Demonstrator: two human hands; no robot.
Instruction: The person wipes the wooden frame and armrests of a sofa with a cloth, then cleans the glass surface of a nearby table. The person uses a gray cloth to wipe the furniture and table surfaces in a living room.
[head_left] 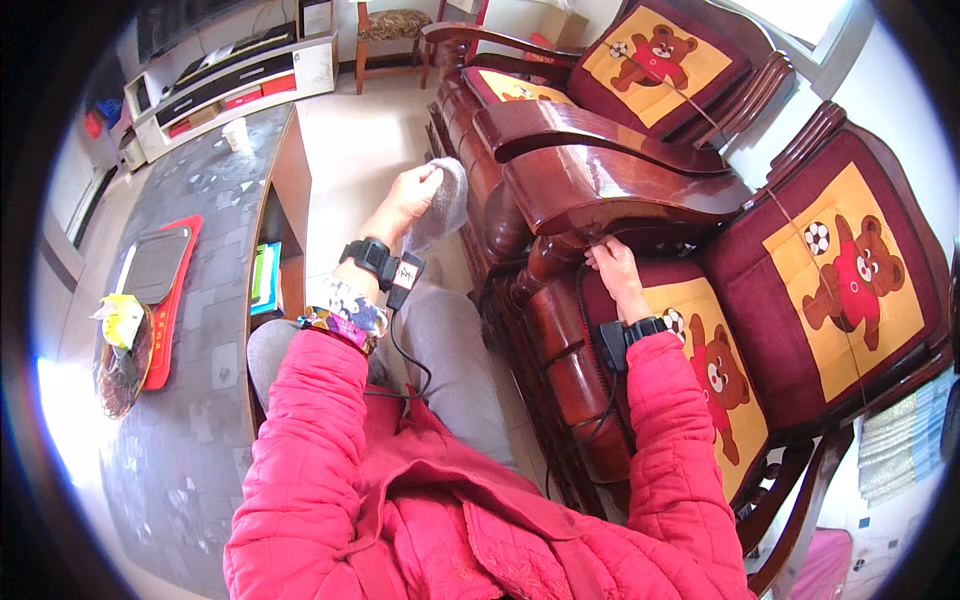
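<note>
Near the middle of the frame, a little above centre, the left hand [412, 190] is closed around a grey cloth [443, 205], which hangs from the fingers and lies against the front end of a glossy dark wooden armrest [560, 130]. That armrest belongs to a wooden armchair [600, 190] filling the centre and right of the frame. Right of centre, the right hand [612, 265] rests with bent fingers on the chair just below the broad curved armrest, at the top edge of a dark red seat cushion [700, 360] with a yellow panel showing a cartoon bear; whether it grips anything there cannot be told. A matching back cushion [850, 270] stands at the right edge, and a second chair with the same cushions sits in the upper middle. Both forearms wear red padded sleeves [300, 420] rising from the lower edge, each wrist carrying a black strapped device. At the left of the frame runs a long dark counter [200, 330] bearing a red mat [185, 260], a dark tablet-like slab [155, 265] and a round woven basket [120, 350].
</note>
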